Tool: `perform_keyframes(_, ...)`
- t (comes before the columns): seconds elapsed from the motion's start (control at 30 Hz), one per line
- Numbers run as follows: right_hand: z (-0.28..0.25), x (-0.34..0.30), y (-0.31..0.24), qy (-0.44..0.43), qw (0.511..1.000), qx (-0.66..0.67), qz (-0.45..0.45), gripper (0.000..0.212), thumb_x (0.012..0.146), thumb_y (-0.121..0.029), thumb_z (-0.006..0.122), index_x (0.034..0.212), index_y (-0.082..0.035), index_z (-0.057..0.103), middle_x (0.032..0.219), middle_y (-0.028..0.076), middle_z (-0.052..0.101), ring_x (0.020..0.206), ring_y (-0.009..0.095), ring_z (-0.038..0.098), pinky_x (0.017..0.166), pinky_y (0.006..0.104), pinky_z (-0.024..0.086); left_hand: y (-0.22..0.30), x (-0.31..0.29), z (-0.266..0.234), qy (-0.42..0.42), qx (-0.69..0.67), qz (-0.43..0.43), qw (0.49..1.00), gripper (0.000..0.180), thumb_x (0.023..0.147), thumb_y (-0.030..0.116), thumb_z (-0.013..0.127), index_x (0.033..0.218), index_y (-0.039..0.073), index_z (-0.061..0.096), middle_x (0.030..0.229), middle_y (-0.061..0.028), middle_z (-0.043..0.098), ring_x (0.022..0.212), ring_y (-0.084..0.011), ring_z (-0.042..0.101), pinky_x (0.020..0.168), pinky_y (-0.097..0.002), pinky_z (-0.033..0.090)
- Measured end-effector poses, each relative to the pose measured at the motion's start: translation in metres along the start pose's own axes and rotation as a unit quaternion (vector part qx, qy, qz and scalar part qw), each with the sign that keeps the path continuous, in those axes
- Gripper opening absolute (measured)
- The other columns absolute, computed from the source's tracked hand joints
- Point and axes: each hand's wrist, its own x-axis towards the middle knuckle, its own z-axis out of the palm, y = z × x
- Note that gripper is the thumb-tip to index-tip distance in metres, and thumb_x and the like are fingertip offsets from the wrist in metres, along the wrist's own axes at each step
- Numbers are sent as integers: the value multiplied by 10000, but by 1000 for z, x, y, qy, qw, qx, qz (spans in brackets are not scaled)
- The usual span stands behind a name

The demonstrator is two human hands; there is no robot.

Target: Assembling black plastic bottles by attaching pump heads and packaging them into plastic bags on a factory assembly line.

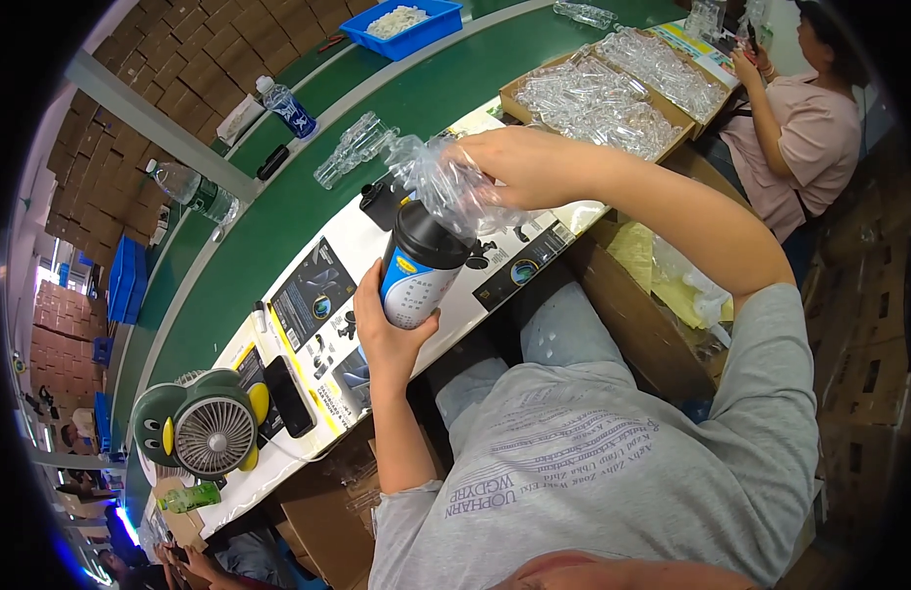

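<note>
My left hand [388,320] is wrapped round a tumbler [418,280] with a black lid and a blue and white label, held tilted above the table's edge. Over the lid, my right hand [524,165] grips a crumpled clear plastic bag [438,185] between its fingers. The bag touches the upper side of the lid, and my right fingertips are partly hidden. Just behind the tumbler stands a small black object [379,205]. A clear plastic part [352,149] lies on the green belt beyond the bag.
Open cardboard boxes of clear plastic parts [595,103] stand at the far right, near a seated co-worker [809,147]. At left are a green desk fan [214,438], a smartphone [289,395] and a marker [260,317]. Drink bottles [286,106] and a blue bin [401,25] stand farther back.
</note>
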Motion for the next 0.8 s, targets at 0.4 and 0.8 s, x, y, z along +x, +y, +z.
perform_keyframes(0.4, 14, 3, -8, 116, 988, -88, -50, 505, 837, -487, 564, 1108, -61, 544, 845, 178, 631, 775, 358, 615, 677, 412, 494, -8, -5, 0, -76, -134, -45, 987, 929, 475, 135, 810, 1300, 19, 399, 1122, -146, 563, 1019, -238, 551, 915, -356, 430)
perform_keyframes(0.8, 10, 1, -34, 95, 994, -56, 22, 569, 832, -473, 517, 1206, -46, 480, 695, 216, 610, 667, 388, 614, 613, 440, 479, 2, -13, 11, -64, -181, -66, 979, 918, 488, 128, 821, 1295, 13, 398, 1144, -135, 531, 1045, -238, 521, 941, -343, 396)
